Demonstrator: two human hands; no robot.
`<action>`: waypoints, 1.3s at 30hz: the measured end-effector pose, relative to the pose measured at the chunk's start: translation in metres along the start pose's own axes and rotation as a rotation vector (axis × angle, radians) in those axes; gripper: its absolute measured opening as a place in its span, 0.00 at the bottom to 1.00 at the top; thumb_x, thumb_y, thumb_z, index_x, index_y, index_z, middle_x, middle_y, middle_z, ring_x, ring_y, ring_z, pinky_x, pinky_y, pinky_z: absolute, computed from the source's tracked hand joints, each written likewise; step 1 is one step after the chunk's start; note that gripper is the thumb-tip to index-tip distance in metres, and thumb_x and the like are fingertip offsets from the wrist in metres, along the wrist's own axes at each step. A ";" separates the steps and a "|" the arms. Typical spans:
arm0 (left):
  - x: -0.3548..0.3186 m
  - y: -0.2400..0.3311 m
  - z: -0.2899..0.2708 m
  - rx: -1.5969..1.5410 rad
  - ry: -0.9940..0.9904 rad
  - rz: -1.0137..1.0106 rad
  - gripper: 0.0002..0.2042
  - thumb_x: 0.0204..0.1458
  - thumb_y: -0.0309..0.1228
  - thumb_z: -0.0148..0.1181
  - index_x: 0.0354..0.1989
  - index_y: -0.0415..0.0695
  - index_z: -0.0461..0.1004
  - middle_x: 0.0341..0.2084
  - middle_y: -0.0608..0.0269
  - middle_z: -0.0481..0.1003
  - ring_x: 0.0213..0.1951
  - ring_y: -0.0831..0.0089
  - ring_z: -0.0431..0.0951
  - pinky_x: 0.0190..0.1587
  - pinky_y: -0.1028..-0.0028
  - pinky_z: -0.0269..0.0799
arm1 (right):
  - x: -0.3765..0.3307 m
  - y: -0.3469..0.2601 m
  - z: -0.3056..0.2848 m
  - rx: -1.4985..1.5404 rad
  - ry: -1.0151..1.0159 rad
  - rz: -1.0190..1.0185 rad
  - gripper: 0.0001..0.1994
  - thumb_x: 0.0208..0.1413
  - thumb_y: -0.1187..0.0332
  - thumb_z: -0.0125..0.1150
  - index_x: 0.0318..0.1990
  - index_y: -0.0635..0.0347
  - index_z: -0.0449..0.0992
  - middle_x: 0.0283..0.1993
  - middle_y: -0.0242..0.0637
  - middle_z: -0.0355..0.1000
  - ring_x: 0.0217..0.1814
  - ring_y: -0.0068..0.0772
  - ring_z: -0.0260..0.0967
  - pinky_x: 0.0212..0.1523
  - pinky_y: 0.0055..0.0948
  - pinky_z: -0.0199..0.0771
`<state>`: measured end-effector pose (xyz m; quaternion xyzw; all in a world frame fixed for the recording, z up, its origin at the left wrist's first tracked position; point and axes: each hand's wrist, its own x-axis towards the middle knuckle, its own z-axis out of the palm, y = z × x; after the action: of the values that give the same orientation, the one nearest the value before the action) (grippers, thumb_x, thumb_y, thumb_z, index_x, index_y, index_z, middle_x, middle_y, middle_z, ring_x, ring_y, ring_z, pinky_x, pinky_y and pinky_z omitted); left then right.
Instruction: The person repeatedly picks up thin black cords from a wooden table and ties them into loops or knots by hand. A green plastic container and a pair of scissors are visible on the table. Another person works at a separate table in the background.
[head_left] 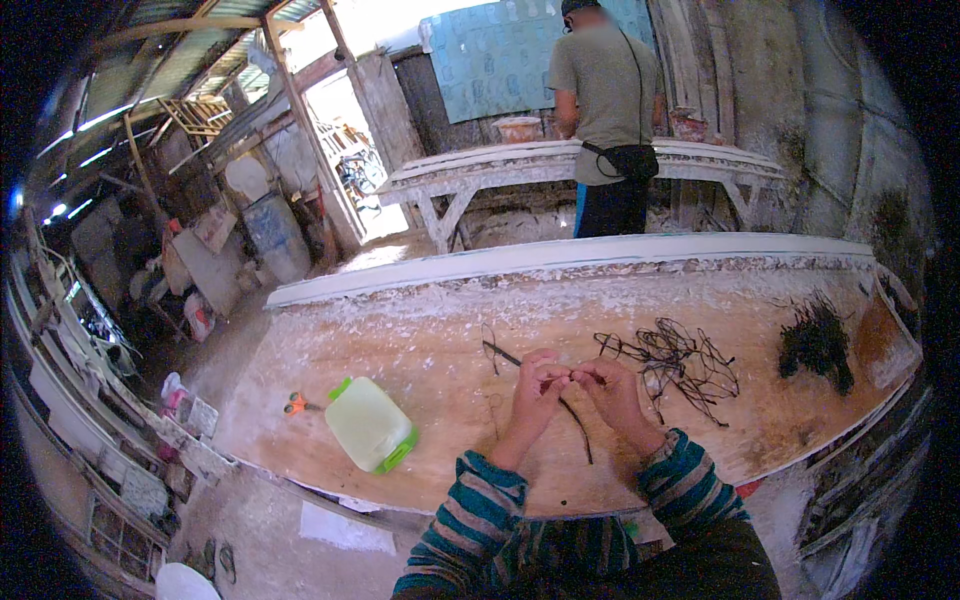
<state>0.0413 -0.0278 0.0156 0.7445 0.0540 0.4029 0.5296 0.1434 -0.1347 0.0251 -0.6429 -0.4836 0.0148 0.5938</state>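
Over the wooden tabletop [450,360], my left hand [540,388] and my right hand [611,392] meet, fingertips pinched close together. Between them runs a thin black cord [579,432]. One end sticks out past my left hand toward the far left, and another length hangs down below my fingers. The exact spot where the fingers pinch is too small to make out. Just right of my right hand lies a loose tangle of black cords [685,365]. Farther right sits a denser dark bundle of strands [818,345].
Left of my hands are a pale plastic container with green clips [370,424] and orange-handled scissors [297,403]. A raised white edge [560,258] borders the table's far side. Beyond it, a person [610,110] stands with their back to me at a long white bench [470,172].
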 end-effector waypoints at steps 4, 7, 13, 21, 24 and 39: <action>0.001 -0.004 -0.001 -0.149 0.013 -0.098 0.21 0.49 0.19 0.51 0.50 0.45 0.54 0.31 0.63 0.71 0.36 0.78 0.70 0.39 0.80 0.64 | 0.004 -0.013 -0.005 -0.087 -0.033 -0.131 0.07 0.45 0.73 0.58 0.34 0.61 0.75 0.27 0.40 0.70 0.28 0.36 0.68 0.29 0.29 0.67; 0.000 -0.006 0.001 -0.108 0.017 -0.057 0.22 0.49 0.19 0.51 0.51 0.45 0.53 0.31 0.62 0.71 0.35 0.78 0.71 0.39 0.80 0.65 | 0.004 -0.016 -0.008 -0.108 -0.048 -0.127 0.06 0.45 0.73 0.58 0.33 0.61 0.75 0.27 0.41 0.69 0.29 0.39 0.68 0.30 0.31 0.68; -0.004 -0.006 0.004 -0.024 0.031 0.019 0.24 0.49 0.21 0.52 0.54 0.42 0.51 0.31 0.61 0.71 0.34 0.77 0.71 0.37 0.79 0.66 | 0.002 -0.011 -0.007 -0.164 -0.063 -0.109 0.05 0.45 0.72 0.57 0.30 0.63 0.72 0.27 0.43 0.67 0.30 0.44 0.66 0.30 0.34 0.67; -0.003 -0.011 0.007 0.061 0.053 0.025 0.23 0.49 0.22 0.52 0.54 0.41 0.52 0.32 0.60 0.71 0.34 0.75 0.72 0.39 0.76 0.67 | 0.001 0.001 -0.001 -0.019 -0.122 0.012 0.06 0.48 0.70 0.55 0.30 0.62 0.69 0.28 0.40 0.66 0.27 0.34 0.64 0.29 0.30 0.65; -0.002 -0.003 0.006 0.023 0.088 0.012 0.20 0.49 0.22 0.52 0.51 0.42 0.56 0.32 0.61 0.71 0.34 0.75 0.71 0.39 0.77 0.67 | 0.001 0.005 0.003 0.249 -0.196 0.145 0.05 0.51 0.70 0.53 0.28 0.61 0.68 0.27 0.32 0.65 0.29 0.23 0.62 0.30 0.24 0.64; -0.001 0.001 0.002 0.018 0.042 -0.110 0.07 0.51 0.26 0.51 0.37 0.40 0.69 0.30 0.65 0.69 0.35 0.78 0.69 0.36 0.80 0.64 | 0.000 0.013 0.003 0.828 -0.248 0.458 0.05 0.54 0.71 0.52 0.36 0.61 0.70 0.33 0.28 0.68 0.33 0.19 0.64 0.38 0.19 0.66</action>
<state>0.0413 -0.0299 0.0152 0.7366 0.1097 0.3880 0.5431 0.1495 -0.1303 0.0143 -0.4359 -0.3502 0.4125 0.7192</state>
